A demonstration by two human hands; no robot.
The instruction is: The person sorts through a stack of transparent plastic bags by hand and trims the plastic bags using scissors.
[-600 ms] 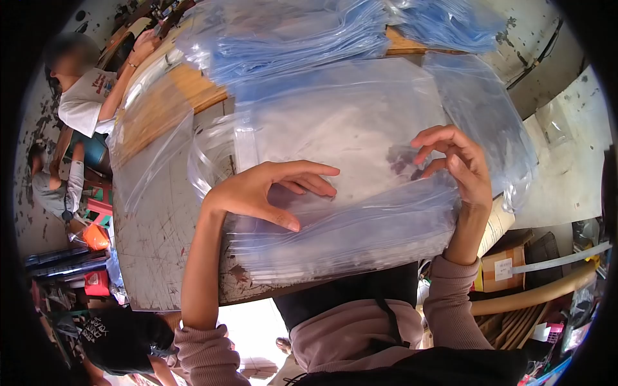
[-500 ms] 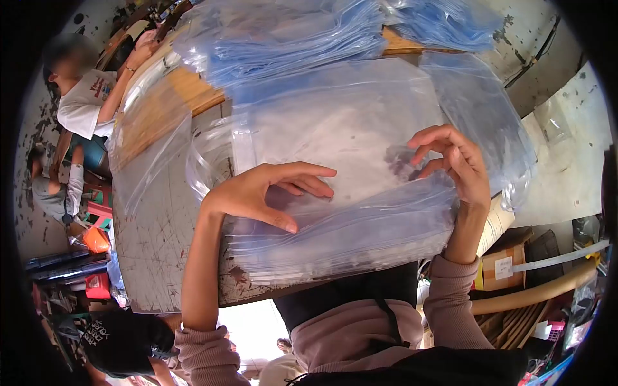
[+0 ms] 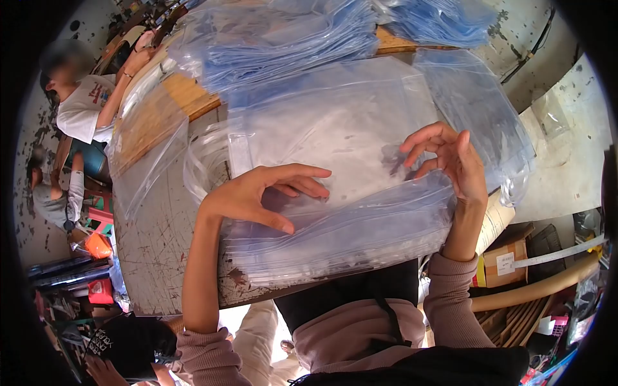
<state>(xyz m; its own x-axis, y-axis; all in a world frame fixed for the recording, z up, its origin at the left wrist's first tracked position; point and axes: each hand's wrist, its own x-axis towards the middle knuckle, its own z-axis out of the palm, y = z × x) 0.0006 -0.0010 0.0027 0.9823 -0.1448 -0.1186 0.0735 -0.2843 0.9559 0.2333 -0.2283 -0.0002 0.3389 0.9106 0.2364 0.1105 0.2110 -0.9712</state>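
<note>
A stack of clear plastic bags (image 3: 347, 145) lies in front of me, its layered, folded edges (image 3: 341, 251) fanned along the near side. My left hand (image 3: 267, 193) hovers over or rests lightly on the left part of the stack, fingers stretched to the right, thumb apart. Above the right part is my right hand (image 3: 450, 157), tilted up, with curved fingers spread and nothing visible in them. Whether either hand touches the plastic is hard to tell.
A big pile of bluish plastic bags (image 3: 290, 48) lies at the back. More clear plastic (image 3: 476, 109) sits at the right. The scratched grey table (image 3: 154, 244) ends near my waist. A person (image 3: 90, 96) works at the far left; a cardboard box (image 3: 505, 264) stands low right.
My right hand has turned slightly, its thumb now pointing more upward. My left hand stays nearly in place. Pale trouser legs have come into view below the table.
</note>
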